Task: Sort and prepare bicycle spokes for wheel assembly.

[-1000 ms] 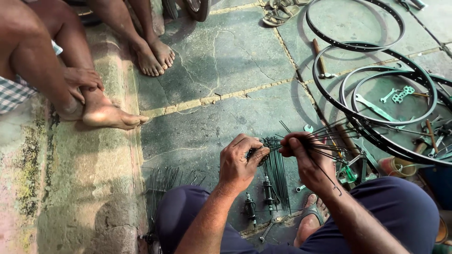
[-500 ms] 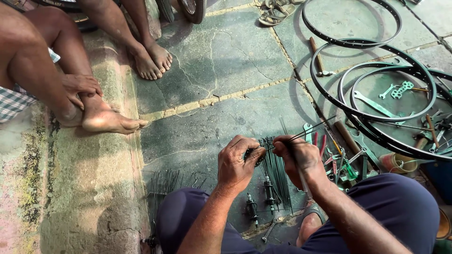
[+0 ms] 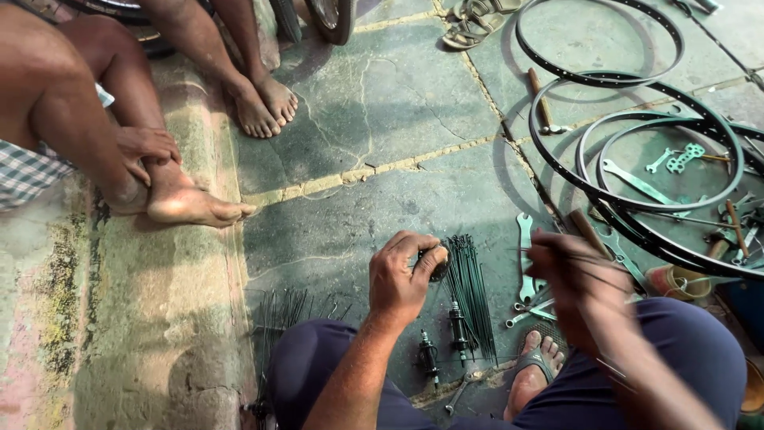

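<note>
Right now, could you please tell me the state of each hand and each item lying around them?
left hand: closed around a small dark hub
right hand: motion-blurred, gripping thin spokes
hub: held above the floor
spoke bundle: lying loose on the stone floor
two spare hubs: standing upright between the knees
wheel rims: lying flat, overlapping
spanner: lying flat beside the spokes
hammer: lying flat inside a rim

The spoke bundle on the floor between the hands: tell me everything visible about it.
The spoke bundle is a sheaf of thin dark metal wires lying flat on the stone floor, fanning slightly toward the person's knees. It sits just right of the left hand, beside two hubs. Neither hand clearly touches it.
</note>
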